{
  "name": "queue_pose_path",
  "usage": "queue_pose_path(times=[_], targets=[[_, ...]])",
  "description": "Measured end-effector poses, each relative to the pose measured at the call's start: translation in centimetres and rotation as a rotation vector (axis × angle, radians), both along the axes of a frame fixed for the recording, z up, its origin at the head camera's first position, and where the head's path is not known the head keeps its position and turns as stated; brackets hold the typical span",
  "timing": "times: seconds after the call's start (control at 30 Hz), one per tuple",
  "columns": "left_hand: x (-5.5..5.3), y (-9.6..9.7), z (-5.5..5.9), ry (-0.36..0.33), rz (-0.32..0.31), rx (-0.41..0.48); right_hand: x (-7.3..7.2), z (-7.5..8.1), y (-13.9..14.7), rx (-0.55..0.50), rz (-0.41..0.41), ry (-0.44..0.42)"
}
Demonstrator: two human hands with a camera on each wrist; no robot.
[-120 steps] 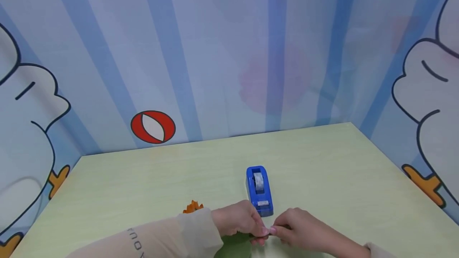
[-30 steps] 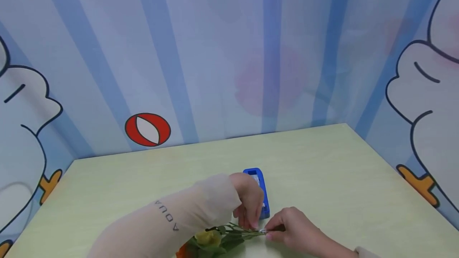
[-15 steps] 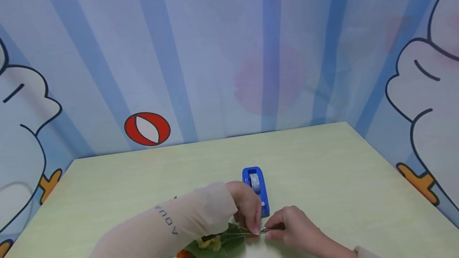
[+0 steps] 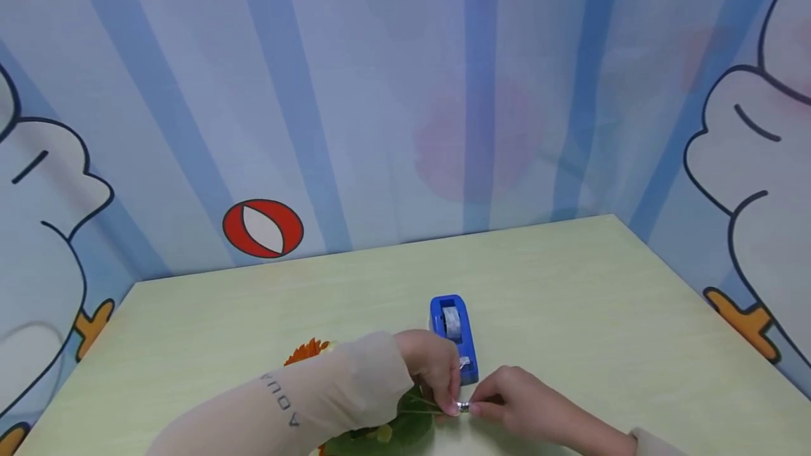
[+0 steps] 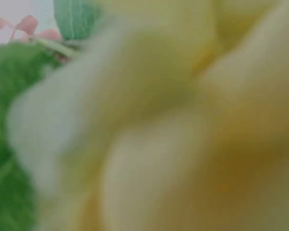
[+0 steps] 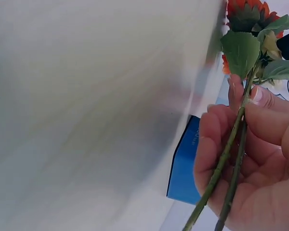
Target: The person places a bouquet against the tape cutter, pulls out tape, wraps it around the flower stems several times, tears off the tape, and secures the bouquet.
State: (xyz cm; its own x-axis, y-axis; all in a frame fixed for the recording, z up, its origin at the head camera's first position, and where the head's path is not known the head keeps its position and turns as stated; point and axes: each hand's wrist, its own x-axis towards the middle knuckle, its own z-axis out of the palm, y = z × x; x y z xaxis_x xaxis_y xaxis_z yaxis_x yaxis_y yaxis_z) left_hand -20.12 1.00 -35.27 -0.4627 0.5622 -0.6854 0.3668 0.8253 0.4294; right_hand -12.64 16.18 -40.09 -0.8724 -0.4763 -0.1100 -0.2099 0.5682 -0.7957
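Note:
A bunch of artificial-looking flowers lies under the left forearm in the head view, with an orange flower (image 4: pixel 306 352) behind the sleeve and a green leaf (image 4: pixel 412 435) in front. My left hand (image 4: pixel 434 364), bent downward, pinches the stems (image 4: pixel 426 411). Just right of its fingertips, a shiny silvery strip (image 4: pixel 464 407) spans the stem ends between both hands. My right hand (image 4: pixel 522 403) pinches there with thumb and fingers. The right wrist view shows two green stems (image 6: pixel 225 156) crossing its palm. Blurred yellow petals (image 5: pixel 159 159) cover most of the left wrist view.
A blue tape dispenser (image 4: pixel 467 347) stands on the pale table (image 4: pixel 570 301) right behind the hands, partly covered by the left one. Printed cloth walls (image 4: pixel 393 90) with stripes and cartoon figures close off the back and sides.
My left hand has bent over from a nearly level pose and pinches the stems from above. Flowers and stems have come into sight and shifted. The silvery strip shows more; my right hand stays nearly in place.

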Motion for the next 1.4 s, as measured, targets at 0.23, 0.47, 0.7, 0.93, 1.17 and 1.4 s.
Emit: queue_pose_path(times=[0.23, 0.47, 0.7, 0.93, 1.17, 1.4], targets=[[0.3, -0.3, -0.2, 0.137, -0.02, 0.057, 0.0, 0.0, 0.1, 0.028, -0.005, 0.043], [0.5, -0.6, -0.2, 0.14, 0.01, 0.102, 0.0, 0.2, 0.1, -0.019, -0.007, -0.018], [1.0, -0.5, -0.1, 0.317, -0.067, 0.063, -0.3, 0.2, 0.1, -0.035, 0.011, -0.068], [0.8, -0.4, 0.1, 0.325, -0.113, 0.054, -0.3, -0.2, 0.1, -0.051, -0.029, -0.047], [-0.8, 0.7, 2.5, 0.108, -0.127, -0.086, -0.1, -0.6, 0.3, -0.053, -0.046, -0.033], [-2.2, 2.0, 3.5, 0.086, -0.213, -0.18, -0.1, -1.0, 0.3, -0.053, -0.025, 0.045]])
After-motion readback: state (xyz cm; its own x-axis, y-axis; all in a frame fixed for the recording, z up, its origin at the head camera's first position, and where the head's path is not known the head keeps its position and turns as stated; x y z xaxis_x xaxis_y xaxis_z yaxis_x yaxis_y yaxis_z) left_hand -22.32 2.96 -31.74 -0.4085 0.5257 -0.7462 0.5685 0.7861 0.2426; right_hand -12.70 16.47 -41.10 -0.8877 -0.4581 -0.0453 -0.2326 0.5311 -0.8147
